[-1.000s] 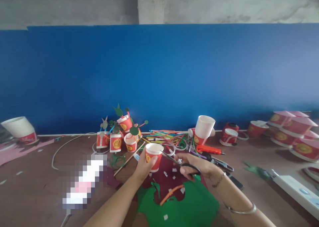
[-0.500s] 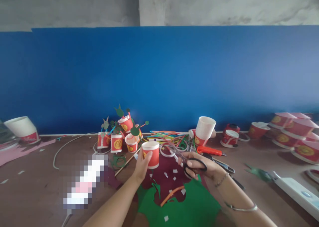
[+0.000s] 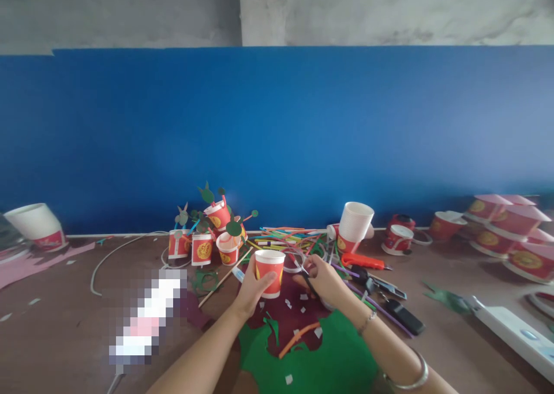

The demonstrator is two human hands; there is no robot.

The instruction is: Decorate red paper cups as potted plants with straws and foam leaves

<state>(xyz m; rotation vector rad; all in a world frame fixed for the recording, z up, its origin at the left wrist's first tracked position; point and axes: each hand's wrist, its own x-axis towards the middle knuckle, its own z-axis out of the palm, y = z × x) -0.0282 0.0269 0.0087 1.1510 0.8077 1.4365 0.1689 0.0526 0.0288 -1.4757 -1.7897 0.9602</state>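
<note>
My left hand is wrapped round a small red paper cup with a white rim, held upright just above the table. My right hand is closed on black-handled scissors, whose blades point toward the cup's right side; the handles are mostly hidden by my fingers. Below both hands lie a dark red paper sheet and a green sheet, scattered with white scraps and an orange straw.
Behind the hands stand decorated red cups with green shapes on sticks, a heap of coloured straws, a tilted stack of white cups and an orange cutter. More red cups line the right side. A blue wall rises behind.
My right hand has swung the scissors in from the right and turned them toward the cup's right side. The cup has shifted slightly right and lower in my left hand.
</note>
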